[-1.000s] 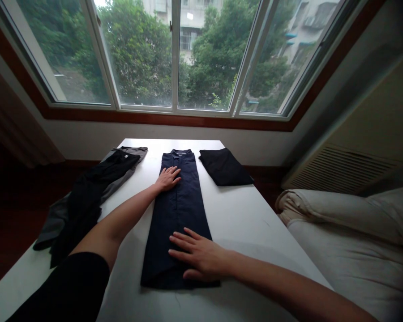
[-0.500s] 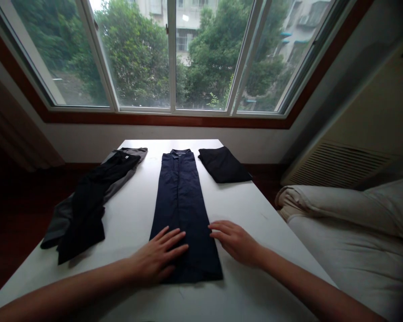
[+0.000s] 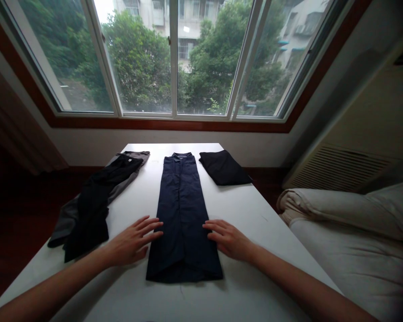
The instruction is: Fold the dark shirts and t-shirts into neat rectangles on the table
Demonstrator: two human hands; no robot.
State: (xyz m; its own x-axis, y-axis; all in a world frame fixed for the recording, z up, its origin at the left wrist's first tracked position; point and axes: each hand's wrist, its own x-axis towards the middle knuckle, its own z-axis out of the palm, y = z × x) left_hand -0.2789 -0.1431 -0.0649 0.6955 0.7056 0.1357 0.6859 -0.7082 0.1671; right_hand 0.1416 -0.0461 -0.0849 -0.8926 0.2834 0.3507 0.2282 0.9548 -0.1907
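A dark navy shirt (image 3: 181, 201), folded into a long narrow strip, lies flat with its collar toward the window and its hem nearest me. My left hand (image 3: 132, 241) is at the shirt's left edge, fingers apart, fingertips just over the cloth. At the right edge, my right hand (image 3: 230, 239) rests its fingertips on or just above the fabric, fingers spread a little. Neither hand holds anything.
The white table (image 3: 255, 214) carries a folded black garment (image 3: 225, 167) at the back right. Black clothing (image 3: 90, 210) and grey clothing (image 3: 65, 219) overlap on the left. A beige sofa (image 3: 349, 241) stands right, below a window frame (image 3: 174, 124).
My left hand has moved left, off the middle of the shirt to its left edge. My right hand has shifted slightly left. The view has tilted a little.
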